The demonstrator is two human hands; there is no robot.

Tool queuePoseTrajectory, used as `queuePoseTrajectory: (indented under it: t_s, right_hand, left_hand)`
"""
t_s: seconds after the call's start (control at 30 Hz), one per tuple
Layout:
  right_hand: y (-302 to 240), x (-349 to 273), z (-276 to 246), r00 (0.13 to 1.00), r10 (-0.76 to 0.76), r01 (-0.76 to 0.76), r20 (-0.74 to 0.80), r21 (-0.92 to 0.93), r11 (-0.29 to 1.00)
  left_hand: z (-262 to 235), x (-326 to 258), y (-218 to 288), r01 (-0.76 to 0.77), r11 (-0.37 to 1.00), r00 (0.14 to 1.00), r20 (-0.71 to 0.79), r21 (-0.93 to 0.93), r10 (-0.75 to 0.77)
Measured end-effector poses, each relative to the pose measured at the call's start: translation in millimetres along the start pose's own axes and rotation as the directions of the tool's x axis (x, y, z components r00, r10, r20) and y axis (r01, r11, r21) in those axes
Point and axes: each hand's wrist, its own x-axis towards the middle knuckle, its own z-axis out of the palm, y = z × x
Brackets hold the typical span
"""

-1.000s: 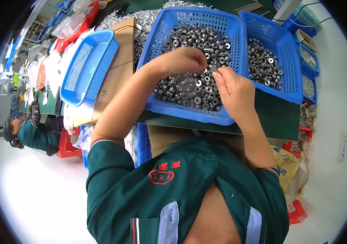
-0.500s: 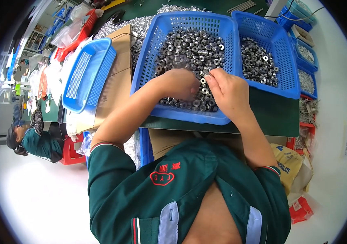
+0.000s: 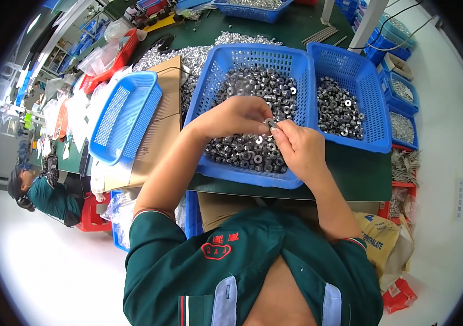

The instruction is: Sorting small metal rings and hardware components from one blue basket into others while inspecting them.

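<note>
Over the large blue basket (image 3: 225,173), my two hands meet at a small dark metal ring (image 3: 270,124). My right hand (image 3: 301,148) pinches it between thumb and fingers. From the other side, the curled thumb and forefinger of my left hand (image 3: 234,116) close on the same piece; the remaining left fingers are partly hidden. Below and around them lies a heap of small metal rings (image 3: 242,157), thick and shiny with holes through the middle. A second blue basket (image 3: 372,127) on the right holds more such pieces.
A shallow blue basket (image 3: 117,117) rests on cardboard (image 3: 158,117) at the left. Shiny small parts (image 3: 242,38) are piled behind the large basket. Metal rods (image 3: 319,35) lie at the back. A person (image 3: 52,187) sits far left; a yellow sack (image 3: 380,244) stands at right.
My left hand has risen from the heap and come to the metal piece at my right fingertips. The view has shifted, so the baskets appear lower in it.
</note>
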Motion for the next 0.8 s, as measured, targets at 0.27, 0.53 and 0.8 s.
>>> queuePoseTrajectory:
  t_s: [0.27,0.53,0.8]
  right_hand:
    - [2,0,-3,0.999,0.020,-0.020,0.034,0.010,1.000]
    - [3,-3,-1,0.998,-0.040,0.040,0.044,-0.002,0.999]
    - [5,-1,-2,0.998,0.057,-0.057,0.005,0.103,0.993]
  left_hand:
    - [-1,3,-5,-0.026,0.970,1.000,0.000,-0.240,0.027]
    - [6,5,-5,-0.027,0.954,1.000,-0.015,-0.298,0.023]
    - [7,9,-3,-0.077,0.961,0.997,-0.044,-0.265,0.067]
